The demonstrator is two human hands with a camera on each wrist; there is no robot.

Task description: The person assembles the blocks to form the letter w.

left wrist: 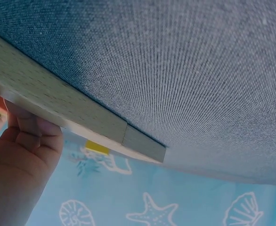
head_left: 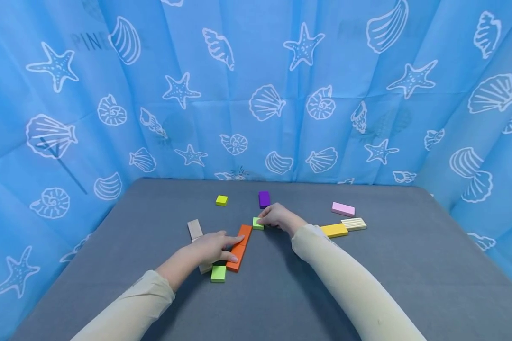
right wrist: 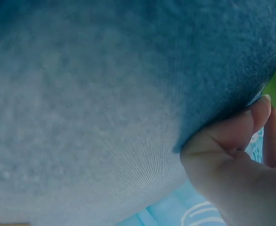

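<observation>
Two orange blocks (head_left: pixel 246 230) lie end to end in a slanting row on the grey table. My left hand (head_left: pixel 211 247) rests over the row, index finger on the far block and thumb on the near one. Under this hand runs a line of plain wooden blocks (head_left: pixel 194 228), partly hidden; its side shows close up in the left wrist view. A lime green block (head_left: pixel 218 274) sits at the row's near end, beside a dark block mostly covered by the hand. Beyond the far end, my right hand (head_left: pixel 281 219) pinches another lime green block (head_left: pixel 257 224) between thumb and fingers, low over the table.
Behind the hands lie a yellow block (head_left: pixel 222 201) and a purple block (head_left: pixel 264 199). Right of the right forearm are an amber block (head_left: pixel 334 230), a striped cream block (head_left: pixel 354 224) and a pink block (head_left: pixel 343 209). A blue shell-patterned curtain (head_left: pixel 256 137) borders the table.
</observation>
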